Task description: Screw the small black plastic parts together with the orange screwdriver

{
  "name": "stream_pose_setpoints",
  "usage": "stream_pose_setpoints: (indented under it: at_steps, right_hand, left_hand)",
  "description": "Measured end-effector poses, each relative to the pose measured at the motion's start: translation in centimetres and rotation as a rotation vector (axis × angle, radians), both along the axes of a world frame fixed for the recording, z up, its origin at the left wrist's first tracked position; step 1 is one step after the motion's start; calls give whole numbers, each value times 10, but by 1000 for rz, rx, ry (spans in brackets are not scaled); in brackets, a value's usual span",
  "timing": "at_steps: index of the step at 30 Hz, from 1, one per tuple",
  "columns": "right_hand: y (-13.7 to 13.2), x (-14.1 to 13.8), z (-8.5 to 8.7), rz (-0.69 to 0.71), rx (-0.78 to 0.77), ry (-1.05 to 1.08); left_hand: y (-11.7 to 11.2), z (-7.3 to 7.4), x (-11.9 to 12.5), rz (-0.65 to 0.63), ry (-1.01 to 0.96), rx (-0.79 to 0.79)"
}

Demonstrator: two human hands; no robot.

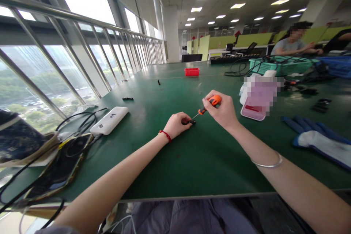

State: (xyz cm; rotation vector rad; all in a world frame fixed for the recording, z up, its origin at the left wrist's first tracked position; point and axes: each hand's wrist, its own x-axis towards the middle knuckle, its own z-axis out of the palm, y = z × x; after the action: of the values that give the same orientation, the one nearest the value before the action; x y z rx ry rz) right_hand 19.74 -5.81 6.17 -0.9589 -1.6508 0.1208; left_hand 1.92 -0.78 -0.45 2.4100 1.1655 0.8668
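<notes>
My right hand (222,109) grips a screwdriver (214,99) with an orange and black handle. Its thin metal shaft slants down to the left, and the tip meets a small black part (189,121) on the green table (219,164). The fingers of my left hand (177,125) are closed around the near end of that part and hold it against the tabletop. Part of the black piece is covered by those fingers, so its exact kind does not show.
Left: a white power bank (109,120), a phone (61,164) and black cables. Farther off: a red tray (192,72) and small black pieces (127,98). Right: a pink box (256,106), blue-and-white gloves (323,139), a green basket (285,66). Another person (292,42) sits beyond.
</notes>
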Motion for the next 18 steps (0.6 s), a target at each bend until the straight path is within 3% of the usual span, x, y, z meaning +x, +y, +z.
stream_pose_setpoints:
  at_steps: [8,18]
  right_hand:
    - [-1,-2,1,-27,-55,-64]
    - [-4,-2,1,-41,22,-35]
  left_hand:
    - [-3,2,0,15,43,35]
    - [-2,3,-1,9,-15,69]
